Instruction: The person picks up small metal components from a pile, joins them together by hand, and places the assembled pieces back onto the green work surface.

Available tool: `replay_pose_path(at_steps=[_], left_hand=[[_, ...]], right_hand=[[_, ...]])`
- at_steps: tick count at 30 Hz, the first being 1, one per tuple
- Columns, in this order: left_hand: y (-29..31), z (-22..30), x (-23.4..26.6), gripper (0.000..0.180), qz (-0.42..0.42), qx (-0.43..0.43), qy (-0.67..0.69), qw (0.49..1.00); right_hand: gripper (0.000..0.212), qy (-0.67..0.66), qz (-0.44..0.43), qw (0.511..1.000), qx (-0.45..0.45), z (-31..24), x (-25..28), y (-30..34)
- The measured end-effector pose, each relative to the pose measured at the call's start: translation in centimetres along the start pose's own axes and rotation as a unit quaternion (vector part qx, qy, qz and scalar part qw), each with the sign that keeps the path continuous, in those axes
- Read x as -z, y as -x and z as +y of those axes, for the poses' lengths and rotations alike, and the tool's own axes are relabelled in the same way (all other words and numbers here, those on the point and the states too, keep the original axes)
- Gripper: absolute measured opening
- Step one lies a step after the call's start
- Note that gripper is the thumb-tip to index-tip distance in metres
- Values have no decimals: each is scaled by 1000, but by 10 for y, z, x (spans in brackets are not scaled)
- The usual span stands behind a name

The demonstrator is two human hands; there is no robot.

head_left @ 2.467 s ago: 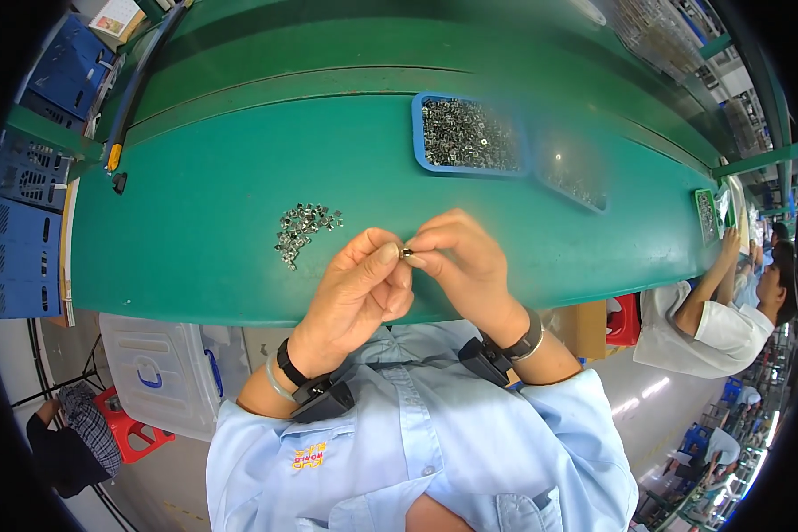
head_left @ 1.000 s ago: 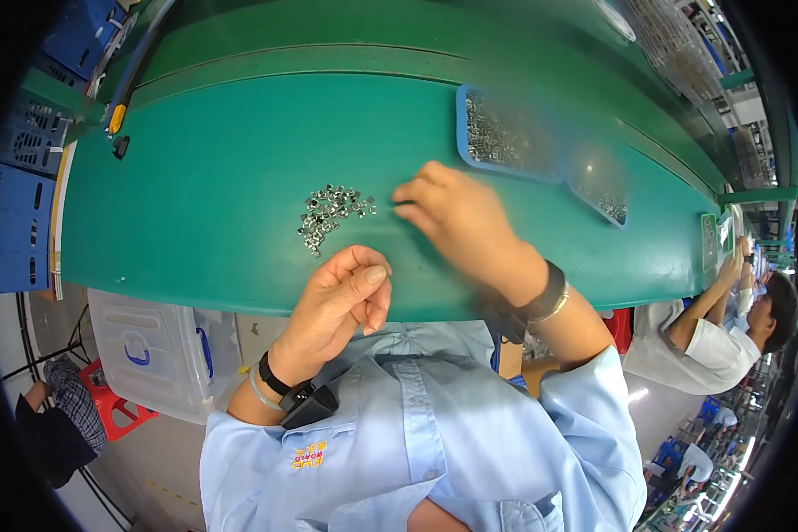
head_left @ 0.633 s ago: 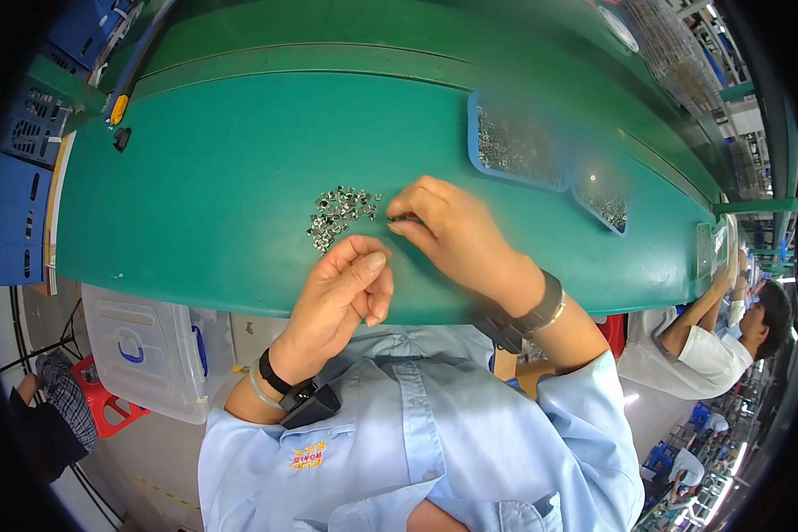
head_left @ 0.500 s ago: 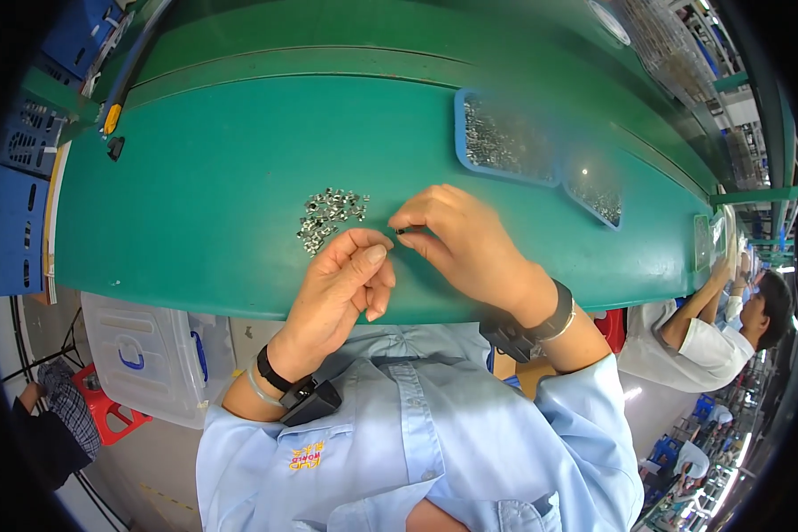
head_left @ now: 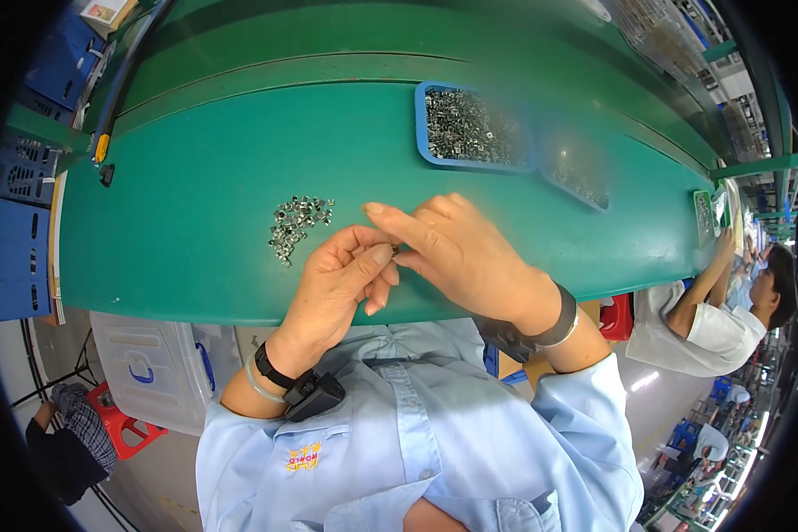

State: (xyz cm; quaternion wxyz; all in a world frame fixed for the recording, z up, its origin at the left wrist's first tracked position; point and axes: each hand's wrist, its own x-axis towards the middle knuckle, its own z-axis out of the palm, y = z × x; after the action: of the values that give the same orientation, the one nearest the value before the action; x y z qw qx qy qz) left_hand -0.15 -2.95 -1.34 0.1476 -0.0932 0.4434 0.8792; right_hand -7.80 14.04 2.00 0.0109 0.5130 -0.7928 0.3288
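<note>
Close over the green table's near edge, my left hand (head_left: pixel 332 288) is closed, thumb and index finger pinching a small metal part (head_left: pixel 395 250). The part is mostly covered by fingertips, so its exact shape cannot be told. My right hand (head_left: pixel 465 253) meets it from the right, its thumb against the part and its index finger stretched out apart above. Left of my hands lies a loose pile of small shiny metal pieces (head_left: pixel 300 222). Beyond my right hand, a blue tray (head_left: pixel 423 133) holds many similar pieces.
A second, blurred tray (head_left: pixel 585 191) of pieces stands right of the first. A yellow-handled tool (head_left: pixel 103 147) and a black clip-like object (head_left: pixel 106 175) lie at the far left. Blue crates (head_left: pixel 16 257) and a clear lidded box (head_left: pixel 146 368) flank the table; a co-worker (head_left: pixel 709 328) sits at right.
My hands have come together at the small part. My right index finger has lifted away from its thumb and stretched to the left. The whole view has shifted slightly.
</note>
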Motion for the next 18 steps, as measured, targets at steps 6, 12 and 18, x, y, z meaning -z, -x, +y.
replay_pose_path(at_steps=[6, 12, 18], left_hand=[[0, -2, -1, 15, 5, 0, 5, 1000], [2, 0, -3, 15, 8, 4, -6, 1000], [4, 1, -5, 15, 4, 11, 7, 1000]], right_hand=[[31, -34, 104, 994, -28, 3, -11, 12], [20, -53, 117, 990, -53, 2, -16, 17], [19, -36, 124, 991, -42, 2, -16, 18]])
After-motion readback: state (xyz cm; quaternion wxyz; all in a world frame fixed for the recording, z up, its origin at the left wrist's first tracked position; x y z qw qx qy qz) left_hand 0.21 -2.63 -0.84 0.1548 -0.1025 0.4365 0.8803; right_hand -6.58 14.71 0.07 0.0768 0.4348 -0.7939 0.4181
